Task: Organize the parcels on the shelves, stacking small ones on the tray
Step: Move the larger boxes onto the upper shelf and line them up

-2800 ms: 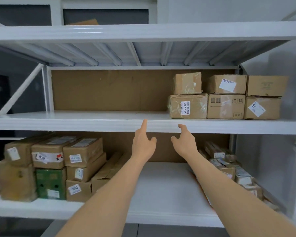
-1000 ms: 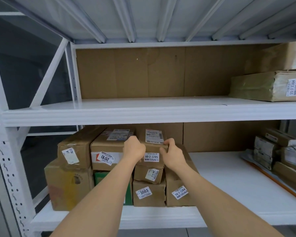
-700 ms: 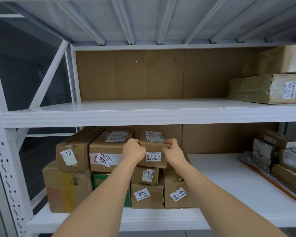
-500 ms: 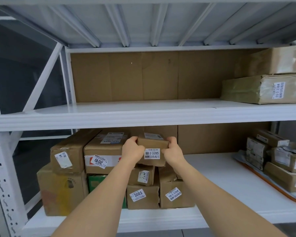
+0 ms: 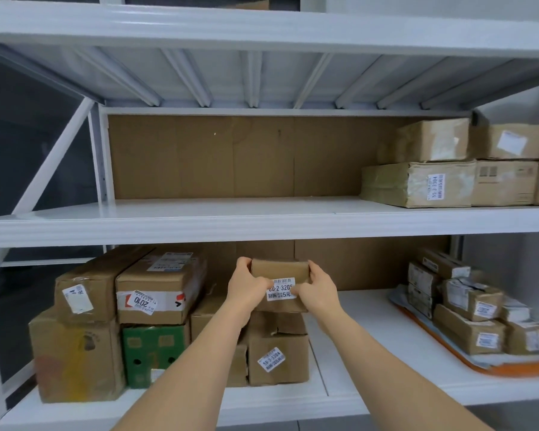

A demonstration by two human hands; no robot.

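Observation:
A small brown parcel (image 5: 280, 270) with a white barcode label is held between both hands in front of the lower shelf. My left hand (image 5: 246, 287) grips its left end and my right hand (image 5: 316, 290) grips its right end. It hovers just above a cardboard box (image 5: 277, 353) in the stack at the lower left. An orange tray (image 5: 511, 368) on the right of the lower shelf carries several small parcels (image 5: 467, 306).
Larger boxes (image 5: 159, 290) and a green box (image 5: 153, 349) fill the lower shelf's left side. The middle shelf (image 5: 231, 225) holds several boxes (image 5: 433, 181) at its right end. White shelf surface (image 5: 371, 337) shows between the stack and the tray.
Both hands reached from mid-air to the stack at the lower left, took hold of the small parcel and lifted it off, shifting it slightly right.

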